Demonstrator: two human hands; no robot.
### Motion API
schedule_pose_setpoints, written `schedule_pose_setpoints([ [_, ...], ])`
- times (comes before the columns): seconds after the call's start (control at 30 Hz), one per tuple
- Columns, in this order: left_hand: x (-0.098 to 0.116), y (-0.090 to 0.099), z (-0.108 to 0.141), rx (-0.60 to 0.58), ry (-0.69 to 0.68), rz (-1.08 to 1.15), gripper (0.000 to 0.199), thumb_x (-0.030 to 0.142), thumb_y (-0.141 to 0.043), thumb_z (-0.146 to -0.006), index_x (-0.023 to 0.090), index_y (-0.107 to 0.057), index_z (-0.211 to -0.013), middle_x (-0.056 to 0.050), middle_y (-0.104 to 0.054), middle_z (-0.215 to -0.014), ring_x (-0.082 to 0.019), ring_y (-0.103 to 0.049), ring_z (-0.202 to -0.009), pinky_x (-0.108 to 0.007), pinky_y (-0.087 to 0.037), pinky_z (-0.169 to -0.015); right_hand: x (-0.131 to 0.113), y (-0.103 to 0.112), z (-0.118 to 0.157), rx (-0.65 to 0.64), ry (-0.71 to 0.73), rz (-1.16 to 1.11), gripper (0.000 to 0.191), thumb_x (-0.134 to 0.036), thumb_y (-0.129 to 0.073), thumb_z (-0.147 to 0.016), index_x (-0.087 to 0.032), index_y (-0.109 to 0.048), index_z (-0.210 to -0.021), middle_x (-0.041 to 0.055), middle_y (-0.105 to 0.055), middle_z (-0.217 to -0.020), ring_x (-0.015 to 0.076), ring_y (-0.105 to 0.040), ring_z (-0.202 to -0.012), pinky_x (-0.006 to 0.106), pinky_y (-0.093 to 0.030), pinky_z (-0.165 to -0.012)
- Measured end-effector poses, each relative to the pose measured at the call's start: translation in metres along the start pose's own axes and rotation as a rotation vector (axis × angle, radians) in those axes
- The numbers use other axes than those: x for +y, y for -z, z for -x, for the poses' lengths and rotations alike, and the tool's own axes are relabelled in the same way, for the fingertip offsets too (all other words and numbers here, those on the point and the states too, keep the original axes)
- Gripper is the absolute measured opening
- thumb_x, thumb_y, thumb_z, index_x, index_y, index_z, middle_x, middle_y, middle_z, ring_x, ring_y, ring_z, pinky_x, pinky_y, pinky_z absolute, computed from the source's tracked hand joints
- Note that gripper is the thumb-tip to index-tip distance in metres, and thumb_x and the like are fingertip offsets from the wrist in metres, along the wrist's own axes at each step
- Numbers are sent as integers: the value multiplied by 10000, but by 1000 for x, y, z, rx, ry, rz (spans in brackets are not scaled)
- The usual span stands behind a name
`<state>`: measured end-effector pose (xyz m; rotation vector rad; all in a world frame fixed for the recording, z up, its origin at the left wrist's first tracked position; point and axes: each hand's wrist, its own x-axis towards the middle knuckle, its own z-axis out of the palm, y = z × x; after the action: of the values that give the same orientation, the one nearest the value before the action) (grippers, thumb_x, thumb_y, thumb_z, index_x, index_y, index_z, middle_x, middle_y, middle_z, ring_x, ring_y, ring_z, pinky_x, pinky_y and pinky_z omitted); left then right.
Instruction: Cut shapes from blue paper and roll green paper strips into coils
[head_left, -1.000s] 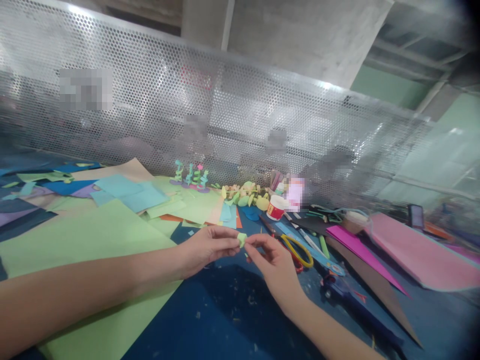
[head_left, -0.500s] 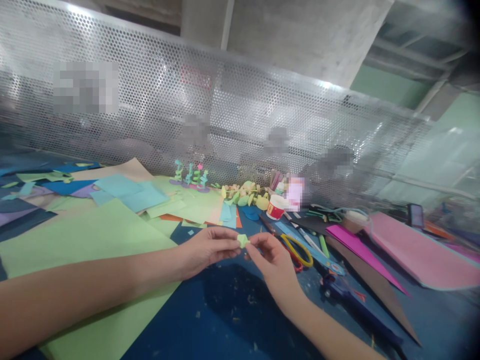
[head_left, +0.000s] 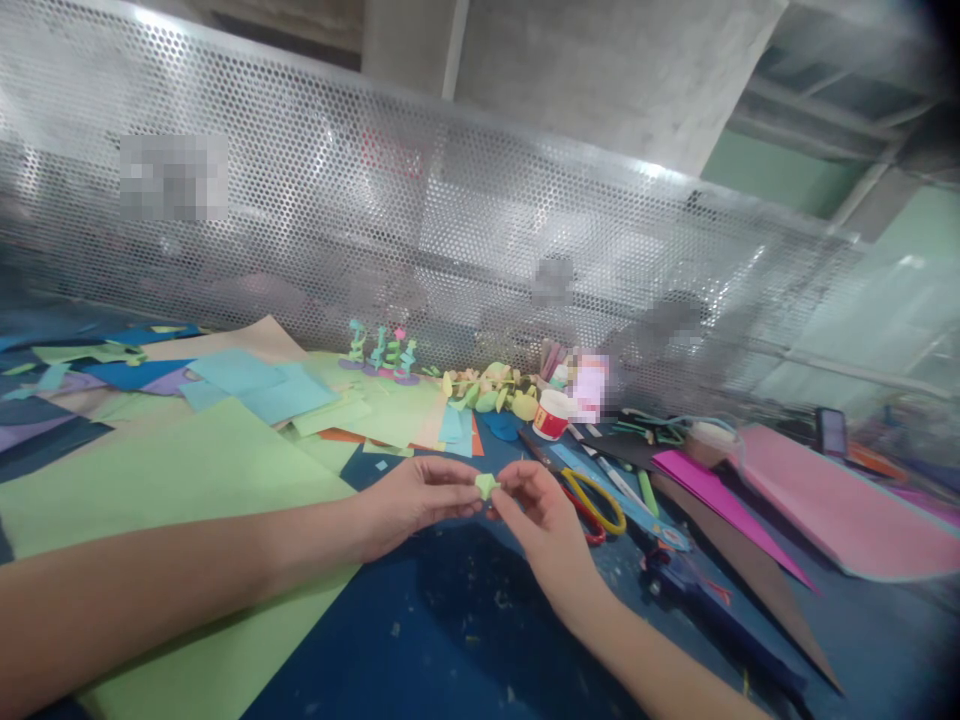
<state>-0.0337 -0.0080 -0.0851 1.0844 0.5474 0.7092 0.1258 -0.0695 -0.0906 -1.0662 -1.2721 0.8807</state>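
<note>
A small light-green paper piece [head_left: 487, 486] with angular edges is pinched between my two hands above the dark blue table. My left hand [head_left: 409, 505] grips its left side with thumb and fingertips. On its right side, the thumb and forefinger of my right hand [head_left: 544, 515] close on it. Under my left forearm lies a large light-green sheet [head_left: 172, 480]. Just right of my right hand are scissors with yellow and red handles [head_left: 600, 505], partly hidden by that hand.
Small paper figures [head_left: 382, 352] and yellow-green leaf shapes [head_left: 495, 390] stand at the back before a perforated metal screen [head_left: 300, 180]. A red-white tub [head_left: 553, 415] is beside them. To the right lie a dark blue glue gun [head_left: 720, 620], a magenta sheet [head_left: 727, 505] and a pink sheet [head_left: 832, 500].
Both hands stay almost in place, still pinching the green paper piece, which has shifted very slightly. Nothing on the table has moved.
</note>
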Motion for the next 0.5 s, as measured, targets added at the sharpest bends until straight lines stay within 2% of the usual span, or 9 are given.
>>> schedule_pose_setpoints([
  [0.17, 2, 3, -3, 57, -40, -181, 264, 280, -778, -653, 145, -720, -872, -19, -697, -727, -96, -597, -673, -237, -467, -745, 2, 0, -1, -1, 14, 45, 214, -309, -668, -761, -204, -517, -870, -35, -556, -745, 109, -565, -646, 229, -467, -624],
  [0.27, 3, 3, -1, 28, -60, -257, 254, 327, -752, -678, 148, -725, -855, -9, -680, -707, -89, -566, -654, -217, -449, -702, 3, 0, -1, -25, 5, 56, 225, -303, -674, -757, -207, -514, -884, -38, -563, -740, 108, -561, -647, 225, -466, -612],
  [0.4, 3, 3, 1, 4, -54, -253, 241, 345, -743, -685, 164, -728, -844, 1, -666, -695, -87, -548, -651, -207, -436, -685, 1, 1, 0, -61, -12, 41, 217, -296, -691, -743, -200, -534, -859, -45, -565, -707, 99, -553, -638, 212, -469, -606],
  [0.5, 3, 3, 1, 26, -37, -208, 220, 333, -740, -691, 169, -732, -837, -2, -664, -700, -90, -552, -666, -218, -442, -721, -1, 0, 0, -71, -32, 24, 212, -320, -680, -750, -184, -574, -873, -21, -596, -747, 107, -568, -678, 228, -489, -660],
])
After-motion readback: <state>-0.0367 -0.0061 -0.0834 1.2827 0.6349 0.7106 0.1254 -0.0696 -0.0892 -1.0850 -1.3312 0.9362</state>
